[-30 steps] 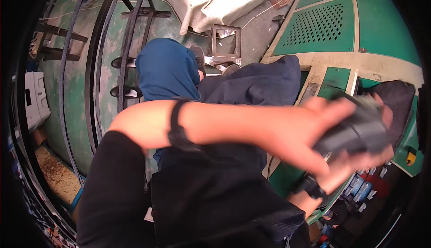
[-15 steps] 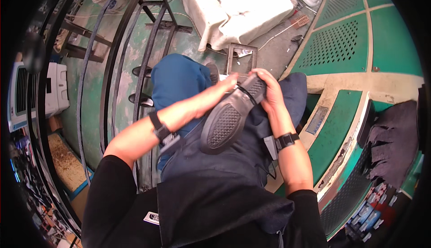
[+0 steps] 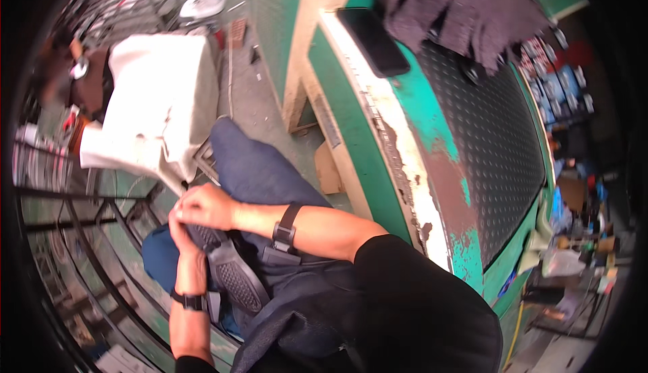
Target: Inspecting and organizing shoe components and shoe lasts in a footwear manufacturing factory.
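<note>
A dark grey shoe (image 3: 233,275) lies sole-up across my lap, its textured tread facing the camera. My left hand (image 3: 181,235) comes up from the lower edge with a black band on the wrist and grips the shoe's far end from underneath. My right hand (image 3: 202,206) reaches across from the right, also with a black wrist strap, and closes over the same end from above. The two hands touch each other there. My legs in blue trousers (image 3: 256,170) are beneath the shoe.
A worn green workbench (image 3: 432,170) with a black studded mat (image 3: 493,130) runs along the right. On it lie a black phone (image 3: 372,41) and a dark cloth (image 3: 466,2). A white cloth-covered object (image 3: 162,103) and a metal rack (image 3: 81,204) stand at left.
The shoe has come from the bench side at right down onto my lap. Both hands have shifted to its far end. My head has turned, bringing the bench into view.
</note>
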A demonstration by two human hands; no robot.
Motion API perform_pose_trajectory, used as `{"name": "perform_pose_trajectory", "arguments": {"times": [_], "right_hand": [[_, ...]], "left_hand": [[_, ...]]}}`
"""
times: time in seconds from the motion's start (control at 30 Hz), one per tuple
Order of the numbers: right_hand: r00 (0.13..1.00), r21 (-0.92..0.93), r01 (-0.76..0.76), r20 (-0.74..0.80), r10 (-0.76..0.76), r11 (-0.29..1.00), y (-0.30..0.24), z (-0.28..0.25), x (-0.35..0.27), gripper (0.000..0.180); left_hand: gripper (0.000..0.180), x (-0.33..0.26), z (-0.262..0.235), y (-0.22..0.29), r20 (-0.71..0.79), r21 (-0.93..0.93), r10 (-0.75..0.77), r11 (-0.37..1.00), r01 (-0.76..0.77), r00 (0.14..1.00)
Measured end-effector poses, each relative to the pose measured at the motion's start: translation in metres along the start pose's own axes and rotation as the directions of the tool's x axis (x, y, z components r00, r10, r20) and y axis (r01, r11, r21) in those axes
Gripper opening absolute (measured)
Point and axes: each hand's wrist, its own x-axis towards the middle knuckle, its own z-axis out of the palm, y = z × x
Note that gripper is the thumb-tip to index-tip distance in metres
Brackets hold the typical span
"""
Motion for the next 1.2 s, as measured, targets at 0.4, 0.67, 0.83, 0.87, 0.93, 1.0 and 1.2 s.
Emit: {"name": "perform_pose_trajectory", "arguments": {"times": [0.4, 0.67, 0.83, 0.87, 0.93, 1.0, 1.2], "right_hand": [[0.919, 0.429, -0.236, -0.195, 0.344, 0.872, 0.024, 0.005, 0.04, 0.044], [0.887, 0.535, -0.342, -0.088, 0.454, 0.772, 0.023, 0.008, 0.032, 0.035], [0.911, 0.462, -0.36, -0.016, 0.413, 0.81, -0.016, 0.007, 0.019, 0.029], [0.901, 0.554, -0.347, -0.028, 0.433, 0.757, -0.034, 0.003, 0.016, 0.03], [0.967, 0.064, 0.068, -0.25, -0.05, 0.996, -0.008, -0.006, 0.019, 0.03], [0.955, 0.062, -0.227, -0.18, 0.235, 0.972, 0.031, -0.015, 0.012, 0.027], [0.72, 0.402, -0.688, 0.274, 0.637, 0.604, 0.057, -0.065, 0.006, 0.033]], "left_hand": [[0.075, -0.132, 0.054, 0.054, 0.288, -0.259, -0.581, 0.718, 0.646, 0.761], [0.068, -0.164, 0.077, 0.065, 0.249, -0.498, -0.528, 0.649, 0.575, 0.812], [0.062, -0.186, 0.088, 0.086, 0.139, -0.528, -0.518, 0.682, 0.506, 0.844], [0.06, -0.187, 0.084, 0.087, 0.098, -0.519, -0.534, 0.693, 0.501, 0.84], [0.057, -0.187, 0.077, 0.089, 0.092, -0.519, -0.543, 0.689, 0.506, 0.834], [0.055, -0.186, 0.07, 0.083, 0.159, -0.527, -0.519, 0.675, 0.516, 0.84], [0.066, -0.198, 0.059, 0.098, 0.189, -0.464, -0.314, 0.806, 0.367, 0.93]]}}
